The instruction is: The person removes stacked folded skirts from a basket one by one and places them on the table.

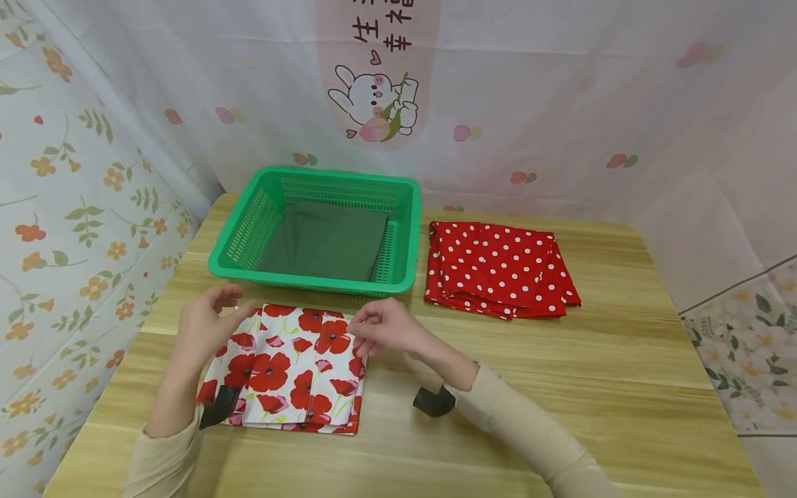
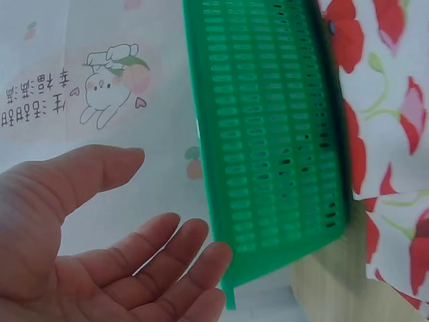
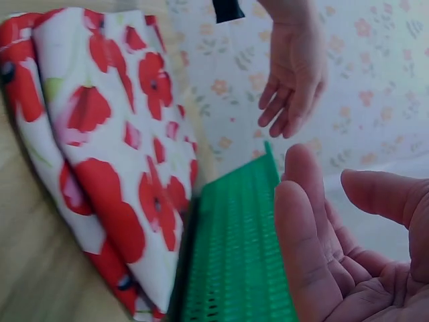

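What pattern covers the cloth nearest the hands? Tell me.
Red poppy print on the folded white cloth, clearest in head view.

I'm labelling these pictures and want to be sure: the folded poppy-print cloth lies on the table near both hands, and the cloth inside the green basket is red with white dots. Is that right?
Not quite: the cloth inside the green basket is plain dark green, as the head view shows. The folded poppy-print cloth does lie on the table near both hands, left and right.
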The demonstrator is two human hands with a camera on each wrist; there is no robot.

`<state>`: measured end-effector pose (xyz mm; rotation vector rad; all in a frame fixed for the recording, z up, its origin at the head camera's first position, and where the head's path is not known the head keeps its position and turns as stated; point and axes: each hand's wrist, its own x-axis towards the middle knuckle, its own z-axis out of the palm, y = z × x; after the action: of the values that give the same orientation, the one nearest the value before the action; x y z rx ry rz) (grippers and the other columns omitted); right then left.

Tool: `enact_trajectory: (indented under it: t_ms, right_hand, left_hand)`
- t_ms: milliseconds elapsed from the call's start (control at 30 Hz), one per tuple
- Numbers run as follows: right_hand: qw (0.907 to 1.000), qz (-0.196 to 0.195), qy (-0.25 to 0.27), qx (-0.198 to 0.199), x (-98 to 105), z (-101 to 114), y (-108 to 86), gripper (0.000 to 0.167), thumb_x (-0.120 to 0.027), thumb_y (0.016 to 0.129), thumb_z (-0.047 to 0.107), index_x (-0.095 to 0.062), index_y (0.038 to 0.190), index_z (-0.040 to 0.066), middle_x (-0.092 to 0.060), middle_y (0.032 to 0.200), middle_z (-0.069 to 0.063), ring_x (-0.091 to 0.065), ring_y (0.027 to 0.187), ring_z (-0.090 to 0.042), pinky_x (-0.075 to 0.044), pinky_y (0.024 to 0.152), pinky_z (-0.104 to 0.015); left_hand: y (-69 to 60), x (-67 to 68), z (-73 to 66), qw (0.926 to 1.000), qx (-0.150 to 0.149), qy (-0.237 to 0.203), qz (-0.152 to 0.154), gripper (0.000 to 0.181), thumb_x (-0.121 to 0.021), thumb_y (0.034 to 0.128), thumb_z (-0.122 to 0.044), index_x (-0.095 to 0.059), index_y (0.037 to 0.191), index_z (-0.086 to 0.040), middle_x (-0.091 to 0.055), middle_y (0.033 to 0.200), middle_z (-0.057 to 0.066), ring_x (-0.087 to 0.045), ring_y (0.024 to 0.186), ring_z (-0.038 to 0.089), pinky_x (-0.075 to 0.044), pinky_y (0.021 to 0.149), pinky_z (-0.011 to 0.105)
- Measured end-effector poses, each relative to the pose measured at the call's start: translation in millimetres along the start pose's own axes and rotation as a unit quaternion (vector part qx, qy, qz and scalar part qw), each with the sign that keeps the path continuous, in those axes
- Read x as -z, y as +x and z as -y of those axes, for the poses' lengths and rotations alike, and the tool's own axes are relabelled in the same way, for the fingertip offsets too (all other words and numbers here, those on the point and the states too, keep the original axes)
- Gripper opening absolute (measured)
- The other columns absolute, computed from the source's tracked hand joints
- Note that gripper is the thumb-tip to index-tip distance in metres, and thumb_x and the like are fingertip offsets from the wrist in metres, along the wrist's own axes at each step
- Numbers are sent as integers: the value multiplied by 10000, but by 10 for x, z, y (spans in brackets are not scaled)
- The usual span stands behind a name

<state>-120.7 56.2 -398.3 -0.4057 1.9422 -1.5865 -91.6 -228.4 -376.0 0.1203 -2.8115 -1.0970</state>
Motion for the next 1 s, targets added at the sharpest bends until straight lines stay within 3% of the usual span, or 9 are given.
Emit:
enact_trajectory:
  t_ms: [200,433,567,667,733,867,1000]
  right_hand:
    - [9990,-243,340,153,109,100,23,174,-621,888,73,-621,975,-78,-666,753,-164,-669,622,-165,-565,645,-348]
    - [9971,-428,518,352,213,165,63,192,-610,897,68,-603,1009,-88,-644,868,-270,-669,650,-150,-539,734,-477]
    - [9958,-588,572,409,245,188,82,189,-605,899,67,-597,1023,-77,-643,889,-259,-674,720,-239,-524,775,-504]
    - [9942,-729,643,457,257,205,100,178,-605,897,61,-597,1026,-62,-649,855,-194,-665,728,-231,-525,785,-496]
    - [9929,-830,689,510,265,217,113,177,-606,895,60,-597,1027,-57,-646,843,-159,-655,720,-201,-523,793,-496]
    - [9905,-1061,664,573,284,232,143,199,-606,894,69,-592,1051,-52,-638,873,-124,-642,771,-203,-530,797,-459]
    - [9884,-1262,681,500,308,230,179,295,-603,899,87,-548,1154,-51,-605,1018,-123,-611,922,-234,-515,852,-389]
  left_hand:
    - [127,-2,2,9992,-138,-299,-215,370,-627,888,-145,-561,1137,120,-613,1041,294,-568,976,402,-422,891,521]
    - [203,-5,-10,9983,123,-542,-157,395,-614,904,-173,-550,1171,111,-598,1110,282,-556,1040,382,-416,940,509]
    - [253,-12,-19,9977,158,-636,-192,403,-615,906,-200,-557,1184,85,-601,1136,245,-557,1048,326,-452,901,287]
    - [287,-15,-24,9969,183,-740,-171,412,-613,907,-216,-556,1196,72,-598,1152,226,-549,1044,292,-407,804,131]
    - [311,-18,-22,9965,203,-795,-142,416,-609,909,-221,-552,1202,69,-594,1160,222,-542,1043,282,-390,775,90]
    - [371,-28,-19,9962,221,-835,-62,427,-595,917,-220,-533,1220,75,-577,1173,232,-528,1051,281,-402,796,117]
    - [452,-36,-40,9956,269,-891,53,462,-584,923,-230,-499,1249,87,-548,1199,257,-512,1096,342,-436,924,326]
